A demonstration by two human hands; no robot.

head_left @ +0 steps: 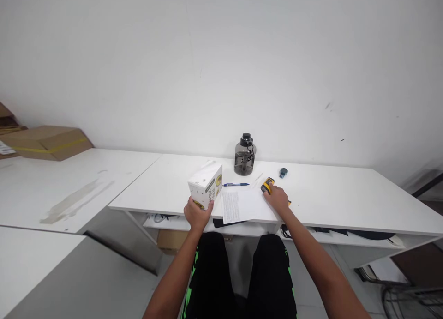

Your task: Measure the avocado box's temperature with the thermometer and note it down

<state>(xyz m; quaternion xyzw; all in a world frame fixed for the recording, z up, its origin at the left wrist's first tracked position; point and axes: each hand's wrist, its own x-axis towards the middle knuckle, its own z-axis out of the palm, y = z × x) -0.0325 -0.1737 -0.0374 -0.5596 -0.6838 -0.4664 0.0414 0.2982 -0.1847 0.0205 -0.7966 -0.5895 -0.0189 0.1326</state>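
Note:
My left hand (198, 213) grips the lower front of a white carton (204, 185) with printed green and yellow fruit pictures on its side. The carton is tilted over the table's front edge; whether it rests on the tabletop I cannot tell. My right hand (278, 198) is closed over a yellow-and-black handheld device (267, 185), its middle hidden under my fingers. Between the hands lies a printed sheet of paper (238, 206), partly over the front edge. A blue pen (236, 184) lies just behind the sheet.
A dark, see-through water jug (245, 156) stands near the wall, and a small dark teal item (283, 172) lies right of it. Cardboard boxes (51, 141) sit at the far left. Below the white tabletop (332, 189), a shelf (256, 228) holds cables and dark items.

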